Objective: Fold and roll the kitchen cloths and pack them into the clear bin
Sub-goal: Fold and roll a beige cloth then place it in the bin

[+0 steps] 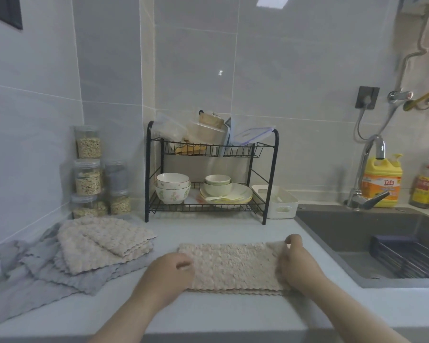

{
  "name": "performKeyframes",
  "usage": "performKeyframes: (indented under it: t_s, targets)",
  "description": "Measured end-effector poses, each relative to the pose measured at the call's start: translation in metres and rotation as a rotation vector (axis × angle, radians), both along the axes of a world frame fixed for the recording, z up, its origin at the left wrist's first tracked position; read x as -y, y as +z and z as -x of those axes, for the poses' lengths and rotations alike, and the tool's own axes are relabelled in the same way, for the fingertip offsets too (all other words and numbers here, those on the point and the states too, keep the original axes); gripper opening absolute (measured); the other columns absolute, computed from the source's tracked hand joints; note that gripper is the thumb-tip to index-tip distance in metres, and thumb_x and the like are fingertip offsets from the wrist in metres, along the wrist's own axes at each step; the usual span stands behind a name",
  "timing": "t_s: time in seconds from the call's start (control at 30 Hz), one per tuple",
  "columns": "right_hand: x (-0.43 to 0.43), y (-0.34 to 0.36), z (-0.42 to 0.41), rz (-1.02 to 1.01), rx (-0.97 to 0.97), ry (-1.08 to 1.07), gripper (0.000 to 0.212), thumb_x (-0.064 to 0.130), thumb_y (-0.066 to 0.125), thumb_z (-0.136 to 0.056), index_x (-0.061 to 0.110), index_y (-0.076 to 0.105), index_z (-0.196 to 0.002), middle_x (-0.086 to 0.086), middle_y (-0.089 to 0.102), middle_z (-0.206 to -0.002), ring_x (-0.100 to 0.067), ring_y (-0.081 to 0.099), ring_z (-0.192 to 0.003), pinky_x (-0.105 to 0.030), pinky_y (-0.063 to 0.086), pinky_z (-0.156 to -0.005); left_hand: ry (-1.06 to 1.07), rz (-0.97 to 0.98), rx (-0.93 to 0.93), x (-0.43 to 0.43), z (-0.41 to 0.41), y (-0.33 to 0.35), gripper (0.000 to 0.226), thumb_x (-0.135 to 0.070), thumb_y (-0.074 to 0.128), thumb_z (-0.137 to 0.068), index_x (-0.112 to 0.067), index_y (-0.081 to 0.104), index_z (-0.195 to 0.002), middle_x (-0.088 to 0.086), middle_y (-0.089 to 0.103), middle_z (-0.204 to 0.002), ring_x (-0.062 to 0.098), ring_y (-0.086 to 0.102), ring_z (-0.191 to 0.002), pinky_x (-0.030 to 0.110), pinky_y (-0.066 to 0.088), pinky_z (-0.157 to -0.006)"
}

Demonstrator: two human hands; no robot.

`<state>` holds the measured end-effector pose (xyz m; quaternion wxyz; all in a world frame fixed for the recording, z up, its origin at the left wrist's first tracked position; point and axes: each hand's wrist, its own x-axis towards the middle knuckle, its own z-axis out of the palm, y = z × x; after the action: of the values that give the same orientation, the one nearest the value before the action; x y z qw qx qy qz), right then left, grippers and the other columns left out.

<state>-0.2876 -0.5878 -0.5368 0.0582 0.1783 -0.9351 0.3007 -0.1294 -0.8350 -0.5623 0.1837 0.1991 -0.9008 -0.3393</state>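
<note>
Head view: beige cloth (pixel 233 263), folded into a strip, lies flat on the table (pixel 208 315), near centre. The left hand (pixel 170 271) grips its left end with curled fingers; the right hand (pixel 297 263) pinches the right end, slightly raised. Further left sits a cloth pile (pixel 97 246), at right the sink (pixel 344 233).

A beige textured cloth (pixel 233 266), folded into a wide band, lay flat on the surface (pixel 208 318). Left of it, more beige cloths (pixel 102 243) were heaped over rumpled grey cloths (pixel 60 276).
</note>
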Motion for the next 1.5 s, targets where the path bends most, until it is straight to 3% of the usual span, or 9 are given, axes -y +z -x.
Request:
performKeyframes:
  t_s: [0.17, 0.27, 0.43, 0.8, 0.97, 1.1, 1.27, 1.33, 1.5]
  targets:
    - [-0.013, 0.033, 0.014, 0.056, 0.193, -0.028, 0.051, 0.006, 0.044, -0.091, 0.014, 0.025, -0.138, -0.008, 0.057, -0.083, -0.018, 0.053, -0.062, -0.026, 0.042, -0.050, -0.148, 0.133, 0.111, -0.004, 0.006, -0.001, 0.047, -0.057, 0.049, -0.086, -0.045, 0.051, -0.131, -0.027, 0.034, -0.147, 0.002, 0.032, -0.137, 0.028, 0.024, -0.115]
    - [-0.003, 0.055, 0.011, 0.159, 0.167, -0.017, 0.065, 0.007, 0.054, -0.085, 0.017, 0.026, -0.143, -0.016, 0.059, -0.108, -0.030, 0.062, -0.094, -0.040, 0.056, -0.075, -0.130, 0.115, 0.105, -0.004, 0.006, 0.001, 0.049, -0.052, 0.048, -0.090, -0.040, 0.045, -0.138, -0.020, 0.027, -0.153, 0.005, 0.030, -0.139, 0.027, 0.023, -0.115]
    - [0.045, 0.078, -0.002, 0.015, 0.022, 0.151, 0.070, 0.005, 0.051, -0.079, 0.024, 0.027, -0.142, -0.011, 0.049, -0.113, -0.028, 0.058, -0.089, -0.031, 0.049, -0.068, -0.122, 0.183, 0.144, -0.005, 0.005, 0.001, 0.059, -0.055, 0.053, -0.084, -0.038, 0.044, -0.140, -0.016, 0.031, -0.153, 0.005, 0.028, -0.140, 0.026, 0.022, -0.115]
    - [0.146, 0.038, -0.025, -0.312, 0.063, 0.483, 0.078, 0.012, 0.057, -0.079, 0.022, 0.019, -0.146, -0.011, 0.026, -0.147, -0.031, 0.043, -0.127, -0.036, 0.048, -0.089, -0.127, 0.160, 0.104, -0.008, 0.004, 0.007, 0.041, -0.060, 0.054, -0.067, -0.035, 0.064, -0.098, -0.013, 0.065, -0.097, 0.009, 0.059, -0.094, 0.035, 0.050, -0.084]
    - [0.151, 0.026, -0.032, -0.053, 0.221, 0.520, 0.068, 0.028, 0.062, -0.085, 0.028, 0.027, -0.143, -0.005, 0.036, -0.135, -0.019, 0.058, -0.095, -0.028, 0.047, -0.073, -0.124, 0.152, 0.092, -0.009, 0.001, 0.011, 0.031, -0.057, 0.050, -0.070, -0.031, 0.060, -0.084, -0.006, 0.064, -0.077, 0.012, 0.060, -0.078, 0.033, 0.053, -0.073]
    - [0.107, 0.041, -0.042, 0.266, 0.215, 0.543, 0.047, 0.028, 0.059, -0.089, 0.028, 0.045, -0.135, 0.008, 0.051, -0.122, -0.012, 0.060, -0.097, -0.031, 0.054, -0.081, -0.121, 0.142, 0.113, -0.005, 0.001, 0.008, 0.037, -0.054, 0.049, -0.070, -0.033, 0.061, -0.098, -0.011, 0.061, -0.092, 0.012, 0.057, -0.092, 0.038, 0.050, -0.084]
    - [0.037, 0.006, -0.044, -0.083, -0.068, 0.513, 0.071, 0.070, 0.051, -0.076, 0.027, 0.048, -0.132, 0.014, 0.047, -0.128, -0.008, 0.046, -0.119, -0.026, 0.037, -0.103, -0.194, 0.267, 0.135, -0.010, 0.002, 0.010, 0.071, -0.033, 0.049, -0.088, -0.047, 0.013, -0.148, -0.011, 0.023, -0.155, 0.018, 0.029, -0.140, 0.034, 0.029, -0.112]
    - [0.034, -0.011, -0.047, -0.153, -0.076, 0.471, 0.076, 0.071, 0.051, -0.074, 0.030, 0.039, -0.136, 0.016, 0.036, -0.136, -0.009, 0.034, -0.129, -0.026, 0.031, -0.107, -0.232, 0.293, 0.076, -0.010, 0.006, 0.006, 0.051, -0.031, 0.046, -0.095, -0.047, 0.035, -0.142, -0.014, 0.020, -0.157, 0.014, 0.026, -0.141, 0.031, 0.027, -0.113]
    - [0.050, -0.021, -0.051, -0.162, -0.179, 0.337, 0.053, 0.036, 0.049, -0.085, 0.026, 0.037, -0.135, 0.006, 0.047, -0.133, -0.019, 0.047, -0.119, -0.027, 0.038, -0.096, -0.176, 0.123, 0.030, -0.008, 0.004, 0.003, 0.027, -0.038, 0.047, -0.097, -0.026, 0.064, -0.080, -0.005, 0.063, -0.076, 0.015, 0.061, -0.076, 0.029, 0.042, -0.065]
